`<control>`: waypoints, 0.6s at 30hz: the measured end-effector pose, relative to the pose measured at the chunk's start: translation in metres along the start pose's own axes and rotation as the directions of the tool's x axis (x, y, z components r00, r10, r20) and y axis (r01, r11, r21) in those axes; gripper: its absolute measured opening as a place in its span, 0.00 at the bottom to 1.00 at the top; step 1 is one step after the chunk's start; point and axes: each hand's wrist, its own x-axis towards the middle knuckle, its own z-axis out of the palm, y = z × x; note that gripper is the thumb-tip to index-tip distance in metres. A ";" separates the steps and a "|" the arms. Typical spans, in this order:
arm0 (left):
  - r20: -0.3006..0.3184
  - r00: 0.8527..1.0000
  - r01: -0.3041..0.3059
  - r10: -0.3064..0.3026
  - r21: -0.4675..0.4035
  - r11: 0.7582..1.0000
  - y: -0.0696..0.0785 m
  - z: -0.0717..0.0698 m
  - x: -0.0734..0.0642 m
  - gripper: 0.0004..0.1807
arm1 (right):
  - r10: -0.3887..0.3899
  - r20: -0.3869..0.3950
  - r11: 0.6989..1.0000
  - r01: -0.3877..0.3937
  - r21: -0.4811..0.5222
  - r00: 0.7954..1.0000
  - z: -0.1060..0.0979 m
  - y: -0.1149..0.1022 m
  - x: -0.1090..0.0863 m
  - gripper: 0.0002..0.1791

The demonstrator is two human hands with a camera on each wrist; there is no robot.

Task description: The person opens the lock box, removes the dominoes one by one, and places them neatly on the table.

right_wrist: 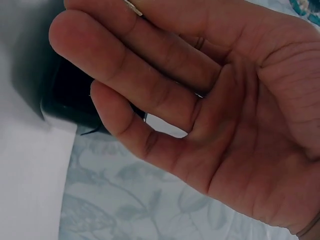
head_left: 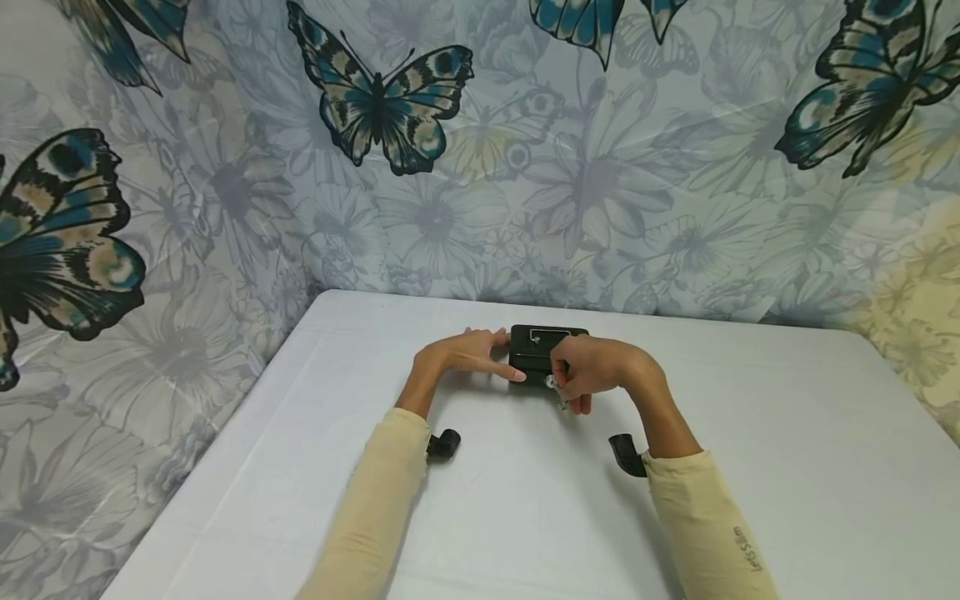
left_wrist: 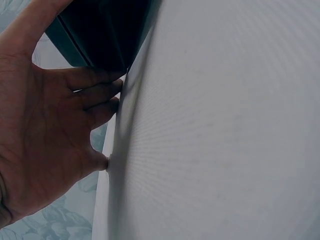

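Observation:
A small black cash box with a wire handle on its lid sits on the white table. My left hand spreads along the box's left side, thumb at the front corner and fingers fairly straight; in the left wrist view its fingertips reach the dark box low by the tabletop. At the box's front, my right hand pinches a small silver key at the lock, and a small metal piece hangs below. Only a sliver of metal shows between thumb and finger in the right wrist view.
The white-covered table spreads around the box. Behind it and along its left side hangs a butterfly-print cloth. Black wrist mounts stick out from both cream sleeves.

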 end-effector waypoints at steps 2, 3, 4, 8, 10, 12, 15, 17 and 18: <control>0.004 1.000 -0.001 0.001 0.003 1.000 0.000 0.000 0.000 0.62 | 0.016 0.000 1.000 -0.016 -0.005 1.000 0.001 -0.001 0.002 0.04; 0.006 1.000 -0.003 0.003 0.009 1.000 0.000 0.001 0.000 0.62 | 0.028 -0.001 1.000 -0.028 -0.009 1.000 0.002 -0.002 0.002 0.04; 0.006 1.000 -0.008 0.008 0.014 1.000 0.000 0.001 0.000 0.61 | 0.031 -0.003 0.999 -0.031 -0.016 1.000 0.002 -0.003 0.003 0.04; 0.010 1.000 -0.019 0.019 0.026 0.999 -0.001 0.000 0.001 0.61 | 0.055 -0.018 0.998 -0.056 -0.034 0.998 0.003 -0.005 0.005 0.05; 0.011 1.000 -0.017 0.017 0.021 1.000 -0.001 0.000 0.001 0.61 | 0.075 -0.028 0.996 -0.076 -0.039 0.997 0.004 -0.007 0.005 0.05; 0.009 1.000 -0.014 0.013 0.021 1.000 -0.001 0.001 0.001 0.61 | 0.088 -0.037 0.995 -0.090 -0.039 0.995 0.004 -0.009 0.005 0.04; 0.008 1.000 -0.006 0.006 0.016 1.000 -0.001 0.001 0.001 0.62 | 0.114 -0.049 0.993 -0.115 -0.033 0.992 0.005 -0.011 0.005 0.05; 0.003 1.000 -0.006 0.006 0.016 1.000 -0.001 0.000 0.002 0.63 | 0.125 -0.062 0.992 -0.127 -0.029 0.990 0.005 -0.012 0.005 0.05; 0.003 1.000 -0.006 0.006 0.013 1.000 -0.001 0.000 0.002 0.63 | 0.126 -0.067 0.991 -0.128 -0.029 0.990 0.005 -0.013 0.005 0.05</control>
